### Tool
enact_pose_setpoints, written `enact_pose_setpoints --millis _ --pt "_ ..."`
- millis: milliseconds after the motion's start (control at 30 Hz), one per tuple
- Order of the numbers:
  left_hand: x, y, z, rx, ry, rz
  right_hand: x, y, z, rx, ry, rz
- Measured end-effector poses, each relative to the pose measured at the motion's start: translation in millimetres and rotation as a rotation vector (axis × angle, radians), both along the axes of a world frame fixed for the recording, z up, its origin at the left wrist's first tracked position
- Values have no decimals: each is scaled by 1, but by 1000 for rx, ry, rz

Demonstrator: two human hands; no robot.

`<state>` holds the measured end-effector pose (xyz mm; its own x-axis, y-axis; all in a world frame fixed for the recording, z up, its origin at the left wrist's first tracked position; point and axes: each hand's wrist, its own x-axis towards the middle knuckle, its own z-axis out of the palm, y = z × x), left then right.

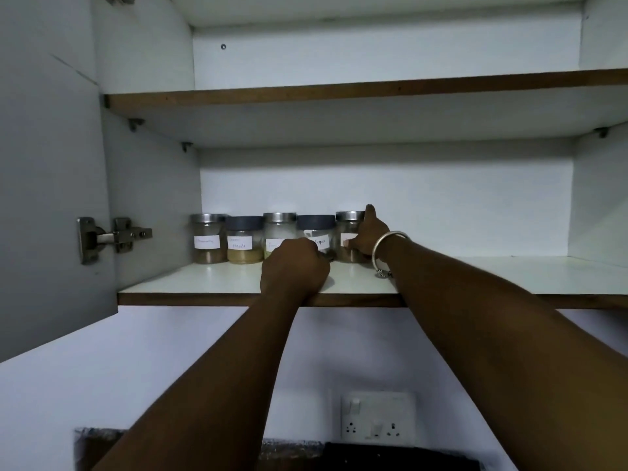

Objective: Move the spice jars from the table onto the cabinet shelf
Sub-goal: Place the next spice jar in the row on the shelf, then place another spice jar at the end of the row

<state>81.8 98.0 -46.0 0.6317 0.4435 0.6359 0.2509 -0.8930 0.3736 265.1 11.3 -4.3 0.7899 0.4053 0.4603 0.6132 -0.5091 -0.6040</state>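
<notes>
While both forearms stretch up from the bottom of the frame, past the wall socket and over the front edge of the lower cabinet shelf, the job looks close to wrapped up: five spice jars stand in a tidy row toward the back of that shelf, left of centre, each just beside the next. The left hand sits nearest, curled into a loose fist with its knuckles toward the camera, resting on the shelf in front of the third jar and the dark-lidded pepper jar; whether its fingers actually pinch the pepper jar's base is hidden behind the hand itself. A little further in, the right hand, bangle on the wrist, wraps around the fifth jar at the right end of the row, thumb across the front near the label and one finger raised past the steel lid. Further left stand the masala jar and the end jar, untouched. The table is out of sight, so whether any jars remain down there cannot be told. Judging by this, only the final nudging into line is left.
</notes>
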Motion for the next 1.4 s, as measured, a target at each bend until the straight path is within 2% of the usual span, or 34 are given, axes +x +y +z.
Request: enact_pose_setpoints --millis 133,267,367,433,500,667,800,867,967,1000,1067,1133,1233,1400 --pt "-1 1 2 -40 -19 18 -9 -4 -1 -15 117 53" --pt "-3 -1 5 -66 -37 19 -22 -22 4 -490 -5 -152" --pt "-6 -5 5 -59 -77 26 -43 -41 12 -638 63 -68" --pt "-8 -8 4 -44 -104 28 -58 -51 9 -717 14 -43" --pt "-12 -10 4 -30 -125 30 -74 -56 -4 -724 -22 -39" --pt "-26 -18 0 23 -92 -53 -109 -80 -29 -591 165 68" --pt "-50 -34 -18 149 43 -225 -144 -109 -46 -617 -16 57" --pt "-71 -49 -41 232 102 -292 -170 -126 -65 -578 -148 58" --pt "-109 -77 -81 298 -10 -437 -208 -146 -98 -445 -375 121" --pt "-124 -86 -103 264 -35 -485 -222 -152 -120 -368 -390 172" --pt "-150 -100 -147 179 -8 -513 -246 -160 -163 -253 -317 184" --pt "-176 -115 -201 93 76 -546 -272 -168 -216 -262 -198 165" --pt "-213 -139 -285 -103 215 -563 -305 -180 -307 -340 -6 200" --pt "-257 -171 -417 -380 534 -560 -345 -217 -447 -633 235 141"
